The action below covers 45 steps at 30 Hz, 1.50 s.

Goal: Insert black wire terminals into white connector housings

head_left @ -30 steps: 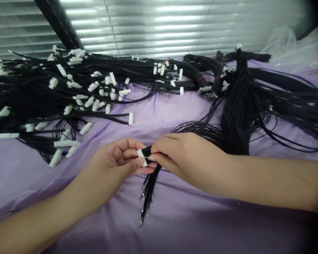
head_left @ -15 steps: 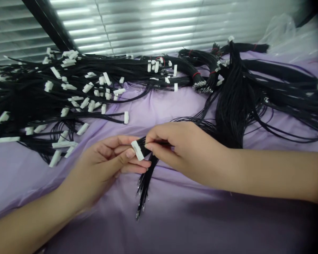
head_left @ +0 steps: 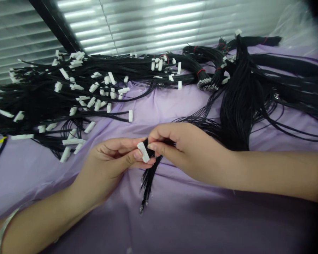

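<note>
Between the thumb and fingers of my left hand (head_left: 116, 158) is a white connector housing (head_left: 143, 152), tilted, with black wires entering its right side. My right hand (head_left: 185, 151) pinches black wires right beside the housing, thumb against forefinger. Which wire its fingertips grip is hidden. Below the fingers hangs a bunch of loose black wires (head_left: 148, 183) with small metal terminals at their ends. More black wires run from behind my right hand back to a thick bundle (head_left: 235, 106).
Black wire harnesses (head_left: 31, 98) with many white connectors (head_left: 72, 141) are heaped at the left. Red-banded wire bundles (head_left: 201, 70) lie at the back. Purple sheeting (head_left: 172, 102) covers the table. Window blinds (head_left: 148, 24) stand behind, and clear plastic (head_left: 299, 28) is at the far right.
Both hands and the connector sit slightly further right in the picture, and the background has shifted right too. The housing's face looks turned a little. The grips stay alike.
</note>
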Available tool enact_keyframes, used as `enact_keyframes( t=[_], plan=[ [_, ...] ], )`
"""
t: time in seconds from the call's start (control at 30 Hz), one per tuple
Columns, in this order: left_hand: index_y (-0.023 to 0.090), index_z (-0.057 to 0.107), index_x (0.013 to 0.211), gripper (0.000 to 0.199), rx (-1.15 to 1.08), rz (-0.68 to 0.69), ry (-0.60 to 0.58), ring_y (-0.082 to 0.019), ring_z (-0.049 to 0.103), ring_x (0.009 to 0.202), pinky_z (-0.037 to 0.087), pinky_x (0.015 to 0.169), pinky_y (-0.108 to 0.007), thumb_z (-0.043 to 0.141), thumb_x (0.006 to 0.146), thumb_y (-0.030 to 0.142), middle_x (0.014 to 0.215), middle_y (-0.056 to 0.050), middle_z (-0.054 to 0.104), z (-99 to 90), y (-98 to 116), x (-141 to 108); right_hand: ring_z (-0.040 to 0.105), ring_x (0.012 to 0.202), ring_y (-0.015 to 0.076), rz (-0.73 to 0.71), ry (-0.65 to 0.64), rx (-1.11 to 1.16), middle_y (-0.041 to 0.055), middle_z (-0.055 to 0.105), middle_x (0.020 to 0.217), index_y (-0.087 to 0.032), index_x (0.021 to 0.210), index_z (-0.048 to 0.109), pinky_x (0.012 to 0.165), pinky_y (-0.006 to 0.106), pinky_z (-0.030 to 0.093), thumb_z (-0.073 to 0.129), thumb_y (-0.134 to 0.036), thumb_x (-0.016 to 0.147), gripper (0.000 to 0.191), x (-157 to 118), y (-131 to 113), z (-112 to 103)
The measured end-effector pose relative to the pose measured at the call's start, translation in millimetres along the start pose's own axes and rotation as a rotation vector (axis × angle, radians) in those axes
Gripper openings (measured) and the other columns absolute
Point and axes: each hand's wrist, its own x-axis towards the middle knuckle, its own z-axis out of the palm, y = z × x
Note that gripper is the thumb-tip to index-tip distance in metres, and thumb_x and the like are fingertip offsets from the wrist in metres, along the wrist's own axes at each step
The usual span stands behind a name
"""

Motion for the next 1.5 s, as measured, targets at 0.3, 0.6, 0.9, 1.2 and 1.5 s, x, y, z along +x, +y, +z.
enact_keyframes(
  t=[0.3,0.6,0.9,1.2,1.5],
  plan=[
    [0.018,0.072,0.095,0.019,0.011,0.071,-0.004,-0.013,0.069,0.073,0.056,0.074,-0.022,0.073,0.076,0.018,0.090,-0.003,0.074,1.4,3.1,2.8,0.058,0.083,0.0157,-0.254,0.047,-0.494,0.0084,0.064,0.098,-0.012,0.091,0.068,0.074,0.029,0.045,0.048,-0.019,0.090,0.022,-1.0,-3.7,-12.0],
    [0.013,0.067,0.091,0.017,-0.029,0.088,0.056,-0.015,0.067,0.076,0.053,0.074,-0.024,0.071,0.074,0.016,0.081,-0.004,0.070,-0.1,0.9,8.8,0.058,0.084,0.0203,-0.422,-0.246,-0.739,0.0112,0.064,0.093,-0.010,0.095,0.067,0.076,0.034,0.049,0.039,-0.009,0.090,0.029,-5.3,-8.1,-0.5],
    [0.014,0.066,0.091,0.020,-0.014,0.094,0.066,-0.014,0.066,0.072,0.055,0.072,-0.024,0.073,0.073,0.019,0.079,-0.002,0.070,-1.0,0.1,11.3,0.054,0.085,0.0178,-0.389,-0.327,-0.464,0.0075,0.060,0.089,-0.014,0.080,0.065,0.083,0.035,0.044,0.049,-0.014,0.089,0.018,3.3,2.7,-2.8],
    [0.015,0.065,0.093,0.023,-0.054,0.022,0.068,-0.014,0.067,0.072,0.054,0.072,-0.025,0.074,0.072,0.018,0.077,-0.001,0.068,-0.4,2.9,10.2,0.057,0.077,0.0089,-0.237,-0.312,-0.152,-0.0005,0.064,0.086,-0.017,0.090,0.064,0.074,0.022,0.044,0.055,-0.015,0.086,0.010,0.7,-4.5,-13.3],
    [0.016,0.070,0.097,0.018,-0.042,0.011,-0.040,-0.017,0.068,0.084,0.053,0.083,-0.028,0.068,0.079,0.021,0.094,-0.005,0.073,-3.4,4.0,10.1,0.053,0.065,0.0067,-0.205,-0.162,-0.100,-0.0026,0.061,0.073,-0.017,0.077,0.060,0.063,0.018,0.044,0.053,-0.013,0.084,0.011,-0.8,-12.0,-10.5]
  ],
)
